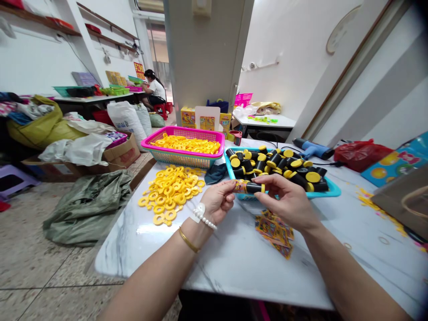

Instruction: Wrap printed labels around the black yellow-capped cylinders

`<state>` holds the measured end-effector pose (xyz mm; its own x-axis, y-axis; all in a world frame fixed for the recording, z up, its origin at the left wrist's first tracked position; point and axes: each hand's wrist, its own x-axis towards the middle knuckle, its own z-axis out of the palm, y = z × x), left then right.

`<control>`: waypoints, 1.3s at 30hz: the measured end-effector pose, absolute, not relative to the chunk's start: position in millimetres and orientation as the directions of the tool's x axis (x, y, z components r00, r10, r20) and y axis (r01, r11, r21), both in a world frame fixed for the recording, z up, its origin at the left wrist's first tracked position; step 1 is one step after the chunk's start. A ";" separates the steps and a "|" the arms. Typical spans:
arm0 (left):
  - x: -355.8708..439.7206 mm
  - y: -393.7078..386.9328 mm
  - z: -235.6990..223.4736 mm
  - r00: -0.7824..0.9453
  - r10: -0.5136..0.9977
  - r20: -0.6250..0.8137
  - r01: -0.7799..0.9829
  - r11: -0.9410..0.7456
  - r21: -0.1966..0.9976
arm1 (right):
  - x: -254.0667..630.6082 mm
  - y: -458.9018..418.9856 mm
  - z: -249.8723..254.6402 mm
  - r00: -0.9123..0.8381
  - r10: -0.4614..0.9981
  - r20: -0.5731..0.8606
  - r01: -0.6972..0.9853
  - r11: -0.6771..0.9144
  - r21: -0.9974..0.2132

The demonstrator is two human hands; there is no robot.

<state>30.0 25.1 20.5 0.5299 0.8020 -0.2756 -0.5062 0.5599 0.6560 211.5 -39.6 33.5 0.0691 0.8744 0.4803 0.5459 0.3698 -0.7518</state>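
Between my two hands, above the marble-patterned table [227,249], is a small black bottle [253,187] with a yellow cap, lying level. A printed label sleeve [240,186] surrounds its left end. My left hand [219,198] pinches the sleeve end, and my right hand [287,200] grips the capped end. Behind them, many similar black bottles with yellow caps fill a blue basket [334,191]. Below my right hand lies a pile of flat printed sleeves [276,234]. Left of my left hand is a heap of yellow ring-shaped pieces [170,191].
A pink basket [182,129] of yellow pieces stands at the back left, with printed boxes [187,117] behind it. A blue heat gun [314,148] and red plastic bag [363,154] lie at the back right. Far left, a person [155,89] sits at another table.
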 end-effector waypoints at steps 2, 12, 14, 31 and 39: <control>30.7 23.8 19.2 0.498 0.833 -0.242 -0.508 0.506 0.697 | 208.9 -41.4 32.2 0.061 0.859 0.508 0.585 0.382 -0.715; 31.1 16.8 21.6 0.281 0.960 -0.017 -0.387 0.130 0.913 | 219.8 -37.3 31.3 0.005 0.895 0.447 0.365 0.414 -0.834; 28.0 17.9 24.7 0.368 0.930 0.013 -0.322 0.114 0.940 | 221.7 -36.8 30.5 -0.017 0.887 0.462 0.333 0.441 -0.834; 23.2 23.3 22.5 0.628 0.777 -0.040 -0.259 0.258 0.931 | 211.5 -32.0 19.0 -0.056 0.750 0.659 0.461 0.605 -0.649; 26.7 21.8 15.4 0.577 0.793 0.197 -0.312 -0.008 0.950 | 210.3 -39.3 20.8 0.060 0.822 0.567 0.372 0.508 -0.777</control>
